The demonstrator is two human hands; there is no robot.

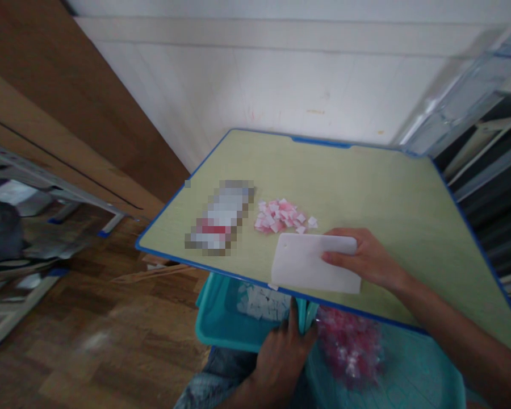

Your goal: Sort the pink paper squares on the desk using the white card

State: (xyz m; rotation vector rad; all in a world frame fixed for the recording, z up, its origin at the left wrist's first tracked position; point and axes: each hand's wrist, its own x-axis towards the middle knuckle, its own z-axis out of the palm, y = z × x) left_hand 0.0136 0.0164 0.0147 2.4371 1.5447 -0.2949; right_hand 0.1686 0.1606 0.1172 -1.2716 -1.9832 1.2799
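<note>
1. Table (409, 187): pale green top, blue rim; the far and right parts of the surface lie bare, near edge running just above the bin.
2. Teal bin (221, 324): below the near table edge, holding white and pink pieces.
3. White board (310, 264): flat on the table, its lower edge close to the near rim.
4. Right hand (368, 258): forearm reaching in from lower right, fingers closed on the board's right end.
5. Left hand (283, 352): under the table edge, clasping the bin's rim.
6. Pink-and-white pieces (281, 217): small heap just beyond the board, apart from it.
</note>
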